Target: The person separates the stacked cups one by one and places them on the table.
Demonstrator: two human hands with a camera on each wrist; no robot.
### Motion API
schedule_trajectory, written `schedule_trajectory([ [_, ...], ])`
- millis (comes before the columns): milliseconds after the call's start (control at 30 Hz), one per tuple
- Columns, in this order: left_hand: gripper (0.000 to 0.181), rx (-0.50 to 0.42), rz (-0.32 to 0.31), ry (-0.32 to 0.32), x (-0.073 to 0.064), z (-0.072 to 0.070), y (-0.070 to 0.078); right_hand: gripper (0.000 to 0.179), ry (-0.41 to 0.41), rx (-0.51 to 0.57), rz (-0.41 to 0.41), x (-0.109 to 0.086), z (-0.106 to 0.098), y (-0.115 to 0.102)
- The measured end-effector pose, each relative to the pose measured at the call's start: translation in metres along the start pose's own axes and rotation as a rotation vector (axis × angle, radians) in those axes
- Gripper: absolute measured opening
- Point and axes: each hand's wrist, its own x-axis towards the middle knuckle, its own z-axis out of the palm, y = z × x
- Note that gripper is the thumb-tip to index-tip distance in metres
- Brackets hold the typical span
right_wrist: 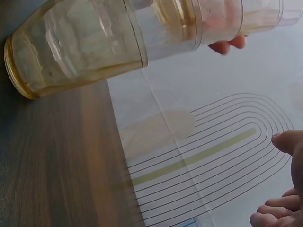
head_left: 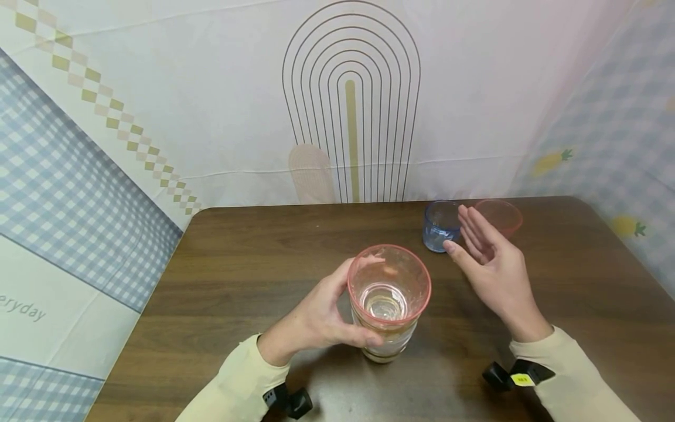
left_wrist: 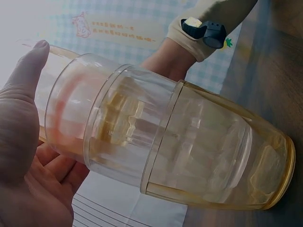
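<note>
A tall stack of nested clear plastic cups (head_left: 384,299) stands upright on the table, topped by a pink-rimmed cup. The lowest cup is amber-tinted (left_wrist: 213,146), with clear, amber and pink ones showing above it. My left hand (head_left: 329,313) grips the stack near its top, thumb on the near side and fingers round the far side. To the right, my right hand (head_left: 495,269) is raised with fingers extended and thumb apart, holding nothing. It partly covers a blue cup (head_left: 436,231) and a pink cup (head_left: 503,217) in the head view.
The blue and pink cups stand close together at the back right of the brown wooden table (head_left: 253,258). Behind the table hangs a white cloth (head_left: 221,105) printed with arches. Checked blue cloth (head_left: 79,152) hangs at the left side, and similar cloth at the right.
</note>
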Motion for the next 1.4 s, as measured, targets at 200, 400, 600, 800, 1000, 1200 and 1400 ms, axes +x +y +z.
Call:
schedule_trajectory([
  [200, 0.108, -0.016, -0.024, -0.039, -0.001, 0.002, -0.003, 0.072, -0.016, 0.026, -0.022, -0.004, 0.000, -0.005],
  [400, 0.108, 0.001, -0.055, -0.049, -0.002, 0.003, -0.005, 0.071, -0.030, 0.027, -0.042, -0.006, 0.001, -0.009],
  [600, 0.108, -0.006, -0.065, -0.045, -0.002, 0.003, -0.005, 0.068, -0.038, 0.043, -0.061, -0.008, 0.001, -0.011],
  [800, 0.108, -0.002, -0.073, -0.040, -0.002, 0.003, -0.006, 0.063, -0.053, 0.098, -0.092, -0.011, 0.003, -0.017],
  [1000, 0.110, -0.005, -0.077, -0.030, -0.003, 0.004, -0.007, 0.060, -0.100, 0.232, -0.135, -0.014, 0.005, -0.024],
  [1200, 0.108, -0.031, -0.085, -0.024, -0.003, 0.005, -0.007, 0.063, -0.133, 0.268, -0.168, -0.018, 0.005, -0.032],
  [1400, 0.108, -0.043, -0.098, -0.026, -0.004, 0.005, -0.007, 0.066, -0.187, 0.304, -0.232, -0.021, 0.004, -0.038],
])
